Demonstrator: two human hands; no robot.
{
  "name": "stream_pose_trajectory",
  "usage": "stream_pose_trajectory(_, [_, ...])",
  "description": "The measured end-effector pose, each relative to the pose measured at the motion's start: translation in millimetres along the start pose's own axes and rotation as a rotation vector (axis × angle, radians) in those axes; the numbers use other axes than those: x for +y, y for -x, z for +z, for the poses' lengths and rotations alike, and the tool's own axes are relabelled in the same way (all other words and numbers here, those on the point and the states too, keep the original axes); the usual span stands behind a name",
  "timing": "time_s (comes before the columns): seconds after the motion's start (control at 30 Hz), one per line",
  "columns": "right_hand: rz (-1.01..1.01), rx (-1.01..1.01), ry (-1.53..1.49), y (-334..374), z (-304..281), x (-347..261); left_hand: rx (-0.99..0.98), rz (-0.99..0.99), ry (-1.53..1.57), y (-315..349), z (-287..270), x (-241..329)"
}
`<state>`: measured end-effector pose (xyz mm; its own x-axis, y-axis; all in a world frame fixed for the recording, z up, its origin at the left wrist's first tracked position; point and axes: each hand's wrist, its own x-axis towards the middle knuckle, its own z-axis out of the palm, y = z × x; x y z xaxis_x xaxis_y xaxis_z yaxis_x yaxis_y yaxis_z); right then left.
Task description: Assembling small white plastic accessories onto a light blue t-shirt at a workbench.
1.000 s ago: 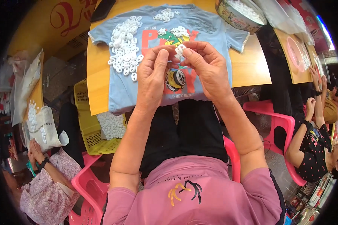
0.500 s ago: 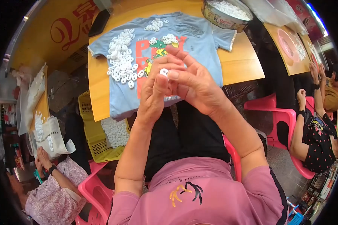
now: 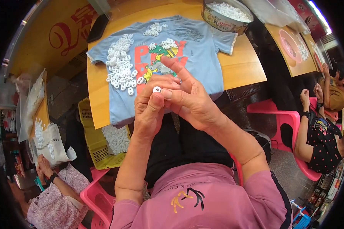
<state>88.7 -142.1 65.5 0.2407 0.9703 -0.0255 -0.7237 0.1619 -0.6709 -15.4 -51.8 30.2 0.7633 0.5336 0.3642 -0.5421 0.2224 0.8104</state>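
Note:
My left hand (image 3: 151,110) and my right hand (image 3: 187,101) meet above my lap, pinching one small white plastic piece (image 3: 156,89) between thumbs and fingertips. My right forefinger sticks out towards the table. Just beyond the hands a light blue T-shirt (image 3: 202,53) with a cartoon print lies spread on the yellow table (image 3: 244,65). A big heap of small white pieces (image 3: 120,68) lies on the shirt's left side, with two smaller clusters (image 3: 153,29) near its collar and on the print.
A round tin (image 3: 223,15) filled with white pieces stands at the table's back right. A yellow crate (image 3: 99,141) holding more pieces sits on the floor to my left. People on pink chairs (image 3: 283,126) work on both sides, and a dark phone (image 3: 97,27) lies at the back left.
My joined hands have drawn back from over the shirt towards my lap, still pinching a white piece. My right fingers have spread out.

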Motion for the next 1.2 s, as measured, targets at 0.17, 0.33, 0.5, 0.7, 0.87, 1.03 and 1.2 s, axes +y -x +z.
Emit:
stream_pose_trajectory(0.17, [0.037, 0.021, -0.018, -0.1, 0.4, 1.4, 0.010, -0.001, 0.025, 1.5, -2.4, -3.6])
stream_pose_trajectory(0.33, [0.019, -0.042, 0.182, -3.9, -9.8, -6.5, 0.158, -0.050, -0.118, 11.7, -8.1, 24.6])
stream_pose_trajectory(0.5, [-0.324, 0.223, 1.113, -34.1, -71.8, -53.1, 0.305, -0.114, -0.241, 63.9, -64.0, 91.2])
stream_pose_trajectory(0.7, [-0.411, 0.315, 1.792, -55.9, -110.1, -78.6, 0.545, -0.284, -0.522, 155.2, -145.3, 116.0])
stream_pose_trajectory(0.87, [-0.524, 0.208, 2.040, -63.1, -104.1, -67.7, 0.760, -0.544, -0.818, 210.1, -197.0, 94.6])
stream_pose_trajectory(1.03, [-0.550, 0.172, 2.017, -65.3, -102.1, -60.9, 0.810, -0.579, -1.122, 220.1, -203.3, 74.4])
stream_pose_trajectory(1.2, [-0.541, 0.196, 1.963, -64.5, -107.2, -63.0, 0.675, -0.255, -1.228, 182.4, -153.0, 85.8])
